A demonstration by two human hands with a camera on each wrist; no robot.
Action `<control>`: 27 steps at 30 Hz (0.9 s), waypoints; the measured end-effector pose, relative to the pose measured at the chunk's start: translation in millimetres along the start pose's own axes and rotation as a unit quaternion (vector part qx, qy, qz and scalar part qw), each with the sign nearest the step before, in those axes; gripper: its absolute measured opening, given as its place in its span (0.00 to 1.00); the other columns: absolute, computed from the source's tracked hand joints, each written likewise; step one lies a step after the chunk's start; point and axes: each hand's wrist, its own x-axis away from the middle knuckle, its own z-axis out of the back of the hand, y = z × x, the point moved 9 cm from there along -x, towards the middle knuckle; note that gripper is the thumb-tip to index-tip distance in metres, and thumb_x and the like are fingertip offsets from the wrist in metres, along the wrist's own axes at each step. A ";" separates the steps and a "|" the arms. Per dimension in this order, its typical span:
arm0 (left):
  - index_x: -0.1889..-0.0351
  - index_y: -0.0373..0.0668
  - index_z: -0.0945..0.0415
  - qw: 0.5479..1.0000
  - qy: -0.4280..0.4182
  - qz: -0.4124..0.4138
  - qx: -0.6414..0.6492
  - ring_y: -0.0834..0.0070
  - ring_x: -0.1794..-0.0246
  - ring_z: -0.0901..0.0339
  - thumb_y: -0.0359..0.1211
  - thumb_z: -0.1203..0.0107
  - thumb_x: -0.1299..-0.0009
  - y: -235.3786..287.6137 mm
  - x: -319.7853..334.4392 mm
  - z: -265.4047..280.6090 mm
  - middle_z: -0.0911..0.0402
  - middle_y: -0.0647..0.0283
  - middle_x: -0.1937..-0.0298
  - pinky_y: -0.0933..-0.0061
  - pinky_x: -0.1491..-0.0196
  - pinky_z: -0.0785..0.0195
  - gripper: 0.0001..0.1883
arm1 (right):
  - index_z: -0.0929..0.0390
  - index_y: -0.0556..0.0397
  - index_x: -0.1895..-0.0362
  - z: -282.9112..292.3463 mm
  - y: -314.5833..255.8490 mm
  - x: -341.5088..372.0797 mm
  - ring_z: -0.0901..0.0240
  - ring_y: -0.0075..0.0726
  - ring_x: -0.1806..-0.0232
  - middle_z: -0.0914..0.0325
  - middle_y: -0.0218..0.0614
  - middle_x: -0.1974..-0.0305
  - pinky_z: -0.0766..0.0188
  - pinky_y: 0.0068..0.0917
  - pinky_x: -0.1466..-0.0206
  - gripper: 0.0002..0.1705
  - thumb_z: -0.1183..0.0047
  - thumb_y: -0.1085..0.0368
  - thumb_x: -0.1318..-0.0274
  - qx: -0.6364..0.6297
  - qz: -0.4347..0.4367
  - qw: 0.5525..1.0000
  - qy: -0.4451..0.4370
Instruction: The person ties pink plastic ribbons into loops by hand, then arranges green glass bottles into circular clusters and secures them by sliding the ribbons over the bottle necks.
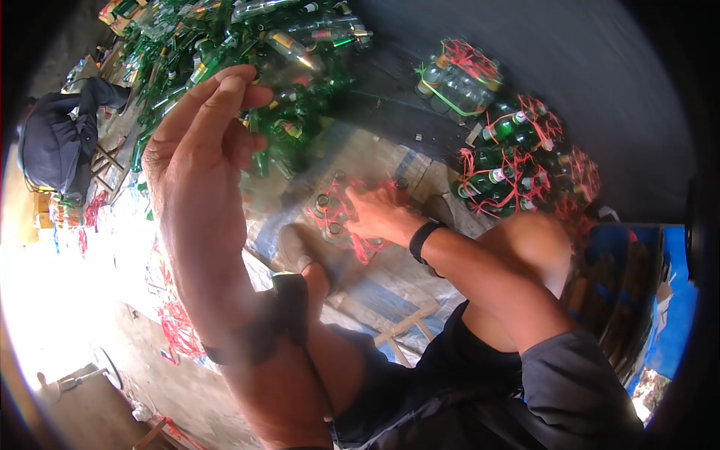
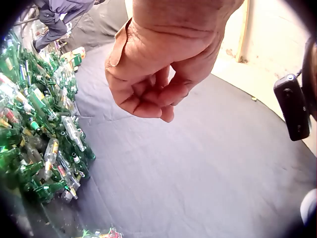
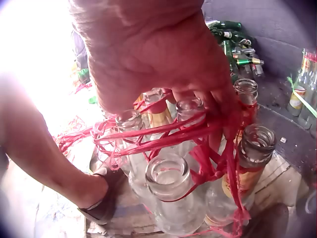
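Note:
My left hand is raised in front of the green bottle heap, with its thumb against the curled fingers. Nothing shows between them in the left wrist view. Below, between my feet, my right hand reaches down onto a bundle of clear glass bottles standing upright. Red plastic string runs round and across their necks. The right fingers bend down among the necks and grip the string; the palm hides part of the bundle. Some bottles carry yellow-orange labels.
A big heap of loose bottles lies against dark sheeting. Tied bundles of bottles stand to the right, one with green string. Loose red string lies at the left. Another person bends over at far left.

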 end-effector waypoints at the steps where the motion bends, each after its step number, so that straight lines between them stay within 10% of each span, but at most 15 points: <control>1: 0.44 0.35 0.16 1.000 0.009 0.005 0.001 0.90 0.78 0.36 0.34 0.39 0.23 -0.9 0.4 1.6 0.11 0.61 0.57 0.82 0.65 0.31 0.15 | 0.37 0.61 0.33 3.5 -0.2 2.1 0.14 0.56 0.63 0.13 0.50 0.68 0.21 0.51 0.52 0.40 0.47 0.44 0.38 0.003 -0.004 1.000 -0.011; 27: 0.46 0.37 0.15 0.998 0.031 -0.020 0.058 0.89 0.77 0.32 0.34 0.40 0.22 -11.6 -7.9 -3.7 0.11 0.64 0.59 0.81 0.63 0.27 0.13 | 0.31 0.62 0.39 18.3 3.7 2.9 0.14 0.61 0.61 0.14 0.54 0.67 0.21 0.54 0.54 0.37 0.44 0.46 0.41 -0.031 0.063 0.997 0.039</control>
